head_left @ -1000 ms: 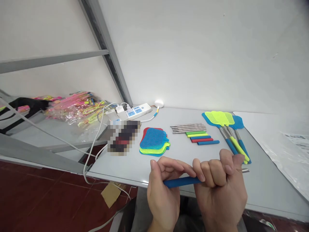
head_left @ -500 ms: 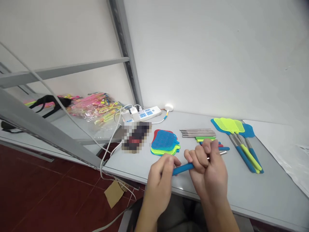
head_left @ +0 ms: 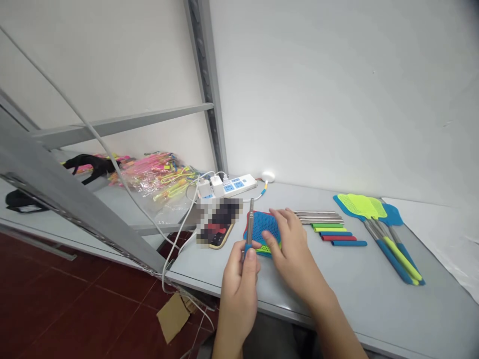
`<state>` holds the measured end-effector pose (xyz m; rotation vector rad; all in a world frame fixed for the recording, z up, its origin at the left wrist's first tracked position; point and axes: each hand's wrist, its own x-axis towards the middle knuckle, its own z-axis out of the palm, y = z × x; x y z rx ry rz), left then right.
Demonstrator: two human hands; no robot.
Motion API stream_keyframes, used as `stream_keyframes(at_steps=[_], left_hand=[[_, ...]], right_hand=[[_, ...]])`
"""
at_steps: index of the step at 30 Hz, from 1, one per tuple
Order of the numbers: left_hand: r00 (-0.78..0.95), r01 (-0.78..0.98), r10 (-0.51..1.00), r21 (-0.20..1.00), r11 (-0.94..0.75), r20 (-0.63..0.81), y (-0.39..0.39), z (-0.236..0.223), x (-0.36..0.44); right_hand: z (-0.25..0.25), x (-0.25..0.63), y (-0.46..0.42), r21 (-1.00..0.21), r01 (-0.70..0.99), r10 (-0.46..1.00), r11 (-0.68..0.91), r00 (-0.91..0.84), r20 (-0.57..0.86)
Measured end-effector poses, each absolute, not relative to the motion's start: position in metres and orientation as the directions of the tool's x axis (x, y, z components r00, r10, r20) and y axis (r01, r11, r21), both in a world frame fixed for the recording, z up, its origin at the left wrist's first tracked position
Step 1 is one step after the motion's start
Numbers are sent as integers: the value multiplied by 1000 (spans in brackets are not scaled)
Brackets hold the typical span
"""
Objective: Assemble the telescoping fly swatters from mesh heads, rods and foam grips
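My left hand (head_left: 241, 284) is closed around the blue grip of a fly swatter handle (head_left: 250, 224). Its bare metal rod points up and away from me; most of the grip is hidden by my fingers. My right hand (head_left: 294, 249) reaches over the stack of mesh fly swatter heads (head_left: 262, 229), thumb and fingers apart. Blue lies on top there, with red and yellow-green edges below. Whether the fingertips touch the stack I cannot tell. Beyond that hand lie several metal rods (head_left: 322, 217) and several coloured grip sleeves (head_left: 339, 238).
Fly swatters with grips and heads (head_left: 391, 244) lie at the right beside a white sheet (head_left: 430, 224). A partly blurred phone (head_left: 219, 229) and a power strip (head_left: 239, 184) with cables are left of the stack. A grey shelf frame (head_left: 123, 214) stands left, with bagged colourful items (head_left: 157, 172) behind.
My right hand has let go of the handle and moved to the swatter heads. The left hand has turned the handle upright, its metal rod now showing. The view has shifted slightly.
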<state>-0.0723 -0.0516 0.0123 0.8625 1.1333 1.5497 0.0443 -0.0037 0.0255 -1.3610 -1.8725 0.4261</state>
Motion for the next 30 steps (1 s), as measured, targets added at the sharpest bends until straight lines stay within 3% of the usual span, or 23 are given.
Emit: stream_keyframes(at_steps=[3, 7, 13, 30], left_hand=[[-218, -366, 976, 928, -75, -7, -42, 0, -74], [-183, -455, 982, 889, -41, -48, -35, -12, -66], [-175, -471, 981, 882, -5, -87, -31, -14, -63], [-198, -446, 977, 895, -15, -82, -30, -15, -65]], right_hand=[[3, 43, 0, -382, 859, 924, 339, -230, 305], [-11, 36, 2, -225, 938, 948, 265, -210, 240], [-16, 34, 6, -204, 947, 959, 248, -209, 193], [-24, 47, -5, -250, 926, 931, 281, -200, 307]])
